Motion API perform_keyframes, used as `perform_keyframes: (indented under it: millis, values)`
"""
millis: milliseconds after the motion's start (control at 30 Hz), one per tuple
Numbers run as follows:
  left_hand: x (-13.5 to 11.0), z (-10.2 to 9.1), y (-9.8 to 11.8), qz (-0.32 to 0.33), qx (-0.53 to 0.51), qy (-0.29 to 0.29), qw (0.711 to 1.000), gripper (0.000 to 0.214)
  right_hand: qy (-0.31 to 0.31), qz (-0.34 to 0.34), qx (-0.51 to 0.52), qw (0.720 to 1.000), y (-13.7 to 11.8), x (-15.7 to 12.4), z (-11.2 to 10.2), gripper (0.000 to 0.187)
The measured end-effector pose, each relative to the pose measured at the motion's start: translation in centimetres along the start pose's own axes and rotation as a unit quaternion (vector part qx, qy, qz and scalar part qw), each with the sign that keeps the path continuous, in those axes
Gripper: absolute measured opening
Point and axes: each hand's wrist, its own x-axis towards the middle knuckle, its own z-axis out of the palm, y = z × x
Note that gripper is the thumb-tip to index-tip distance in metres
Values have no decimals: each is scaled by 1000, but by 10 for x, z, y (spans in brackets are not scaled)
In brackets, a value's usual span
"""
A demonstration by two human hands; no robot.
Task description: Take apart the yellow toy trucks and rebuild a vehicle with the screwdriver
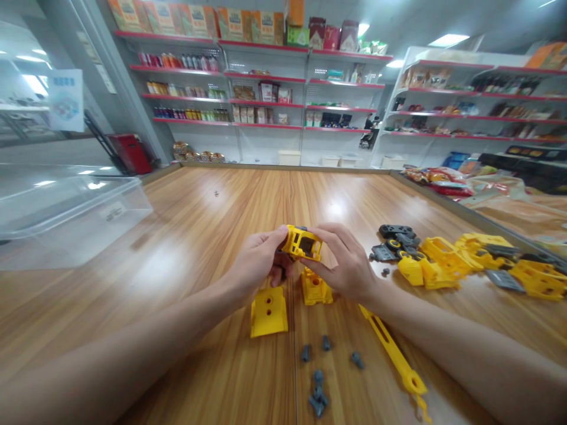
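Note:
Both hands grip a yellow toy vehicle cab with window openings and some dark parts, raised a little above the table. My left hand holds its left side, thumb on top; some of its fingers are hidden beneath. My right hand pinches the right side between thumb and fingers. Just below lies a yellow toy base piece, partly covered by the cab. A yellow plate with two holes rests to its left. Several grey plastic screws lie nearer me. Under my right forearm runs a long yellow toy arm.
More yellow toy parts and dark track pieces are heaped at the right. A clear plastic bin stands on the left. Snack packets lie past the table's right edge. Stocked shelves line the back.

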Motion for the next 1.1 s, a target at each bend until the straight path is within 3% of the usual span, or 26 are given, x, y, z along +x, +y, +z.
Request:
perform_keyframes:
  millis: [67, 167, 267, 400, 500, 633, 767, 867, 900, 967, 1033, 1100]
  values:
    - [4, -6, -2, 72, 76, 79, 991, 37, 18, 26, 3, 999, 2, 0, 0, 43]
    - [11, -18, -9, 185, 209, 169, 945, 28, 9, 64, 3, 998, 5, 0, -3, 38]
    - [16, -30, -20, 202, 315, 116, 920, 29, -41, 77, 22, 996, 8, 0, -5, 39]
    - [20, -37, -29, 216, 362, 57, 905, 25, -130, 58, 84, 986, 9, -1, -6, 46]
    - [22, -37, -32, 242, 363, 66, 897, 22, -164, 53, 117, 978, 10, -1, -5, 49]
    - [23, -38, -32, 243, 363, 75, 896, 23, -153, 60, 114, 980, 15, 2, -8, 48]
    - [18, -37, -30, 306, 411, 130, 849, 26, -207, 38, 115, 971, 22, 8, -16, 52]
    - [9, -31, -23, 371, 418, 134, 818, 28, -257, 20, 111, 960, 23, 14, -26, 52]
    - [6, -28, -19, 379, 404, 125, 823, 27, -260, 17, 109, 959, 21, 17, -30, 51]
    - [-4, -18, -6, 359, 353, 81, 860, 29, -255, 10, 115, 960, 13, 26, -40, 50]
    - [-17, -7, 12, 294, 276, -28, 915, 43, -251, -7, 136, 958, -3, 37, -52, 51]
    - [-33, 4, 31, 219, 232, -167, 933, 60, -247, -33, 155, 956, -24, 46, -64, 53]
